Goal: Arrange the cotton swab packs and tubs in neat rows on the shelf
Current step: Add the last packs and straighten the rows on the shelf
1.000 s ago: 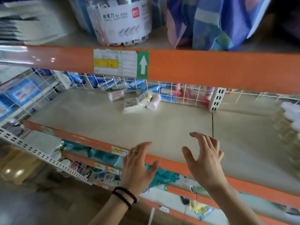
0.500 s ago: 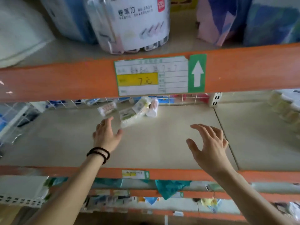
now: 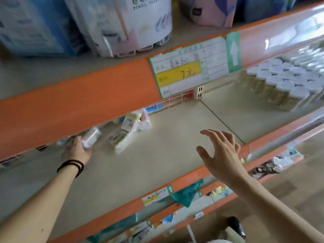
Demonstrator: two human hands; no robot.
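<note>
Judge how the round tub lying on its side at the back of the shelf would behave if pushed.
The tub probably rolls: it looks cylindrical and lies on its side on the flat shelf. Likely light, being small clear plastic. The pack beside it may block rolling leftward.

An orange beam (image 3: 73, 104) crossed the view at a slant, above the fingers. A price tag (image 3: 188, 71) with a yellow band was stuck on it, a green arrow label (image 3: 234, 51) beside that. On the level over the beam stood a white drum (image 3: 138, 23) with printed characters, a blue box (image 3: 29, 27) to its left and a pink-and-blue bag (image 3: 208, 11) to its right. Below the fingers, a teal cloth (image 3: 187, 193) hung over a lower edge near a small tag (image 3: 155, 195). Behind the fingertips ran a wire grid (image 3: 175, 99), blurred, possibly holding red packets.
</note>
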